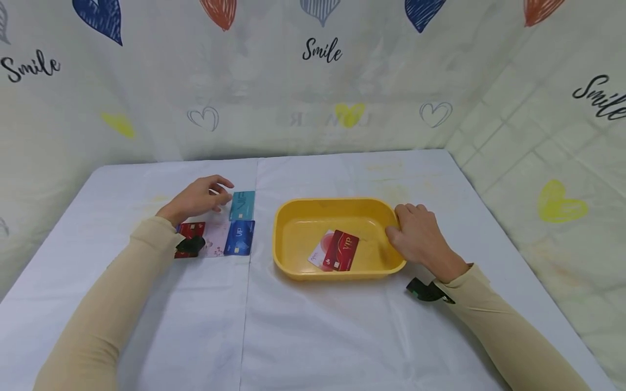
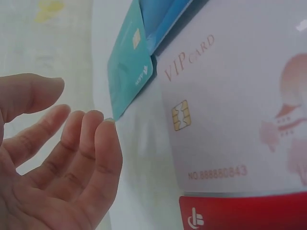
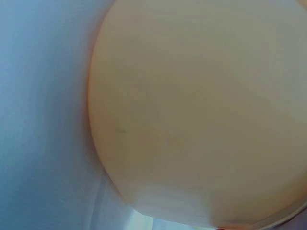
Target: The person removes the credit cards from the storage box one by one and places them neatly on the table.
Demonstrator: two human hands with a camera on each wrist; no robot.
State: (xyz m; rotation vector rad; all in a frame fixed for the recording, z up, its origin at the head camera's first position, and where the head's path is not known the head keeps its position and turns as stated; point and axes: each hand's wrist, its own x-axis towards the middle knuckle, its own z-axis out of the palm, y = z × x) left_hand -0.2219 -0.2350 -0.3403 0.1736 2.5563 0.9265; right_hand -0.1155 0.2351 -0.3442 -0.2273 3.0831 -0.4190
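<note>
My left hand (image 1: 204, 195) hovers over the left of the table with its fingers loosely bent and nothing in them. Its fingertips lie close by a teal card (image 1: 242, 205); in the left wrist view they come up to that card's corner, and I cannot tell if they touch. Below the teal card lie a blue VIP card (image 1: 239, 238), a white-pink card (image 1: 216, 239) and a red card (image 1: 191, 232) in a row, the red one partly hidden by the wrist camera. My right hand (image 1: 418, 234) grips the right rim of a yellow tray (image 1: 288, 233).
Inside the tray, a red VIP card (image 1: 341, 251) overlaps a white-pink card (image 1: 320, 252). White cloth (image 1: 313, 336) covers the table, with a seam running front to back. A printed curtain (image 1: 274, 81) hangs behind and on the right. The right wrist view is mostly filled by the tray's side.
</note>
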